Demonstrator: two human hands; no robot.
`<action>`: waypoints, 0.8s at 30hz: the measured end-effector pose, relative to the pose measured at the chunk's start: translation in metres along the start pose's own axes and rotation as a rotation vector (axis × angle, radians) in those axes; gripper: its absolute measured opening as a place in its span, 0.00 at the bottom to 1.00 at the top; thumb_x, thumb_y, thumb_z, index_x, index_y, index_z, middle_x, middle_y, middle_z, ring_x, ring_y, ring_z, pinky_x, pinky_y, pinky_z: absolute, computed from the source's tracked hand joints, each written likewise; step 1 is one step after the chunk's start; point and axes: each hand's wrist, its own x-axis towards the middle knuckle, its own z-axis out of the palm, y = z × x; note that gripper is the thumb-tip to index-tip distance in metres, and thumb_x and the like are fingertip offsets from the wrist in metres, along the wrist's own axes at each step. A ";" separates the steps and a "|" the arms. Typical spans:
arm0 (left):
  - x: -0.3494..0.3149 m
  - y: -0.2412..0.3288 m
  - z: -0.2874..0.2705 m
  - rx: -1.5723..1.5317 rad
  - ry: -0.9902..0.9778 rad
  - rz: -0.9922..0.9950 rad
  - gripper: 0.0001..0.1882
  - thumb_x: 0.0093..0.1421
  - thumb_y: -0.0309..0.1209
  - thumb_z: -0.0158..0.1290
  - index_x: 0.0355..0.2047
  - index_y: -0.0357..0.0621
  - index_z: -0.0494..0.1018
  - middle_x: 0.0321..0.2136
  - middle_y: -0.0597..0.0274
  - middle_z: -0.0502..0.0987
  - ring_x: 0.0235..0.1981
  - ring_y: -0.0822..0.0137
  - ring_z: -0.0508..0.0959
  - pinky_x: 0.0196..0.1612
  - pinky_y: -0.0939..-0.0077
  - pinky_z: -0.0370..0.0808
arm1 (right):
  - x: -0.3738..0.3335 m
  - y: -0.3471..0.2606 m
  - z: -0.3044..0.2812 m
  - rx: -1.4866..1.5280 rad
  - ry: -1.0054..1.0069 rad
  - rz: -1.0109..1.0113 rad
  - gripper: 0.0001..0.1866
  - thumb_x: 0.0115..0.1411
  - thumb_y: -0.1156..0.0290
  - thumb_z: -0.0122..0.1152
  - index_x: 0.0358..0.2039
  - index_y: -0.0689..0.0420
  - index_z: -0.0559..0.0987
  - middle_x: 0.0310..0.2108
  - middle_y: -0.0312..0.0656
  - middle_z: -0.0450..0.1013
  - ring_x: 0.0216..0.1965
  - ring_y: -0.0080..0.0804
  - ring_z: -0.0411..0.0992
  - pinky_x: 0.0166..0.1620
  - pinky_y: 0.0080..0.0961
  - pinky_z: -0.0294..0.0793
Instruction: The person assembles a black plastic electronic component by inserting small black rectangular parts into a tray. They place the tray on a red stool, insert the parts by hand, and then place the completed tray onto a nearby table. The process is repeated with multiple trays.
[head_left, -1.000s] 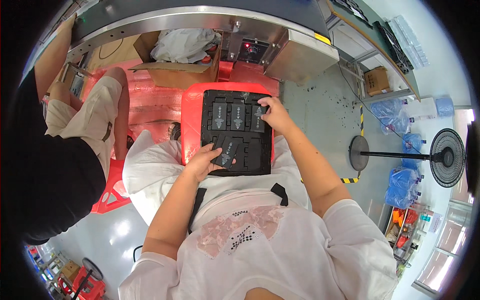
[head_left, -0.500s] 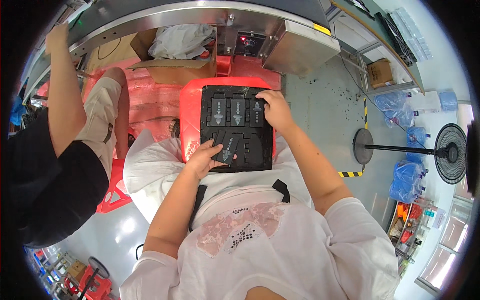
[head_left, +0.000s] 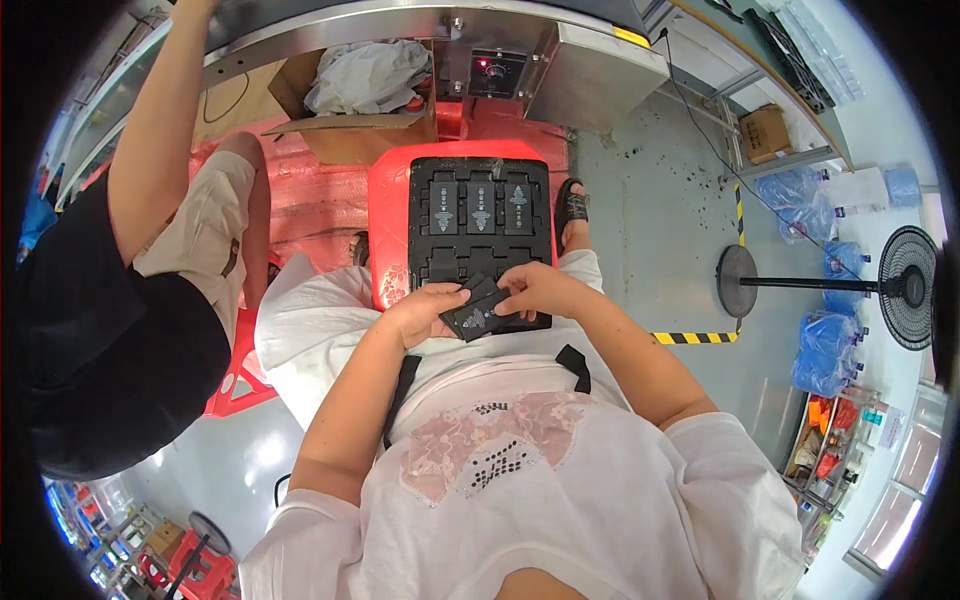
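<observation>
Near the frame's centre, the left hand gripped fanned, flat black rectangular pieces; the right hand had its grip closed on the top piece. Three similar pieces lay above in a black moulded tray.

Ahead and left of our right hand, we see a red stool carrying a black tray; three black packs sit in the tray's far row.
</observation>
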 end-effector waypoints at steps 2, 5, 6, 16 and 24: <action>-0.002 0.000 0.002 -0.036 0.005 0.025 0.18 0.63 0.33 0.44 0.48 0.33 0.65 0.40 0.50 0.75 0.38 0.58 0.79 0.41 0.65 0.78 | -0.003 0.012 0.000 0.123 0.040 -0.045 0.18 0.47 0.70 0.67 0.39 0.61 0.76 0.20 0.35 0.70 0.21 0.22 0.70 0.20 0.19 0.68; -0.009 0.002 0.000 -0.049 0.058 0.024 0.17 0.64 0.32 0.42 0.49 0.32 0.63 0.40 0.45 0.75 0.38 0.54 0.78 0.40 0.65 0.79 | -0.019 0.016 -0.013 0.205 0.182 0.014 0.13 0.49 0.73 0.64 0.37 0.61 0.77 0.22 0.34 0.71 0.21 0.20 0.70 0.21 0.17 0.68; -0.008 0.001 -0.002 -0.058 0.071 0.050 0.17 0.65 0.33 0.41 0.49 0.32 0.63 0.39 0.45 0.75 0.38 0.54 0.78 0.39 0.65 0.79 | -0.022 0.020 -0.020 0.192 0.208 -0.018 0.13 0.50 0.74 0.64 0.37 0.60 0.77 0.22 0.34 0.71 0.21 0.20 0.69 0.21 0.17 0.68; 0.000 -0.008 -0.010 -0.061 0.147 0.155 0.17 0.66 0.33 0.36 0.48 0.33 0.63 0.40 0.45 0.74 0.39 0.55 0.78 0.39 0.65 0.79 | -0.018 -0.017 -0.051 -0.262 0.366 0.037 0.08 0.54 0.73 0.55 0.35 0.60 0.75 0.21 0.35 0.70 0.17 0.22 0.68 0.18 0.19 0.66; 0.003 -0.008 -0.017 -0.112 0.118 0.130 0.17 0.66 0.33 0.37 0.48 0.33 0.64 0.41 0.45 0.74 0.40 0.55 0.78 0.41 0.64 0.78 | -0.034 0.038 0.027 0.654 0.581 0.282 0.06 0.54 0.72 0.57 0.31 0.60 0.73 0.24 0.46 0.75 0.16 0.33 0.74 0.15 0.25 0.68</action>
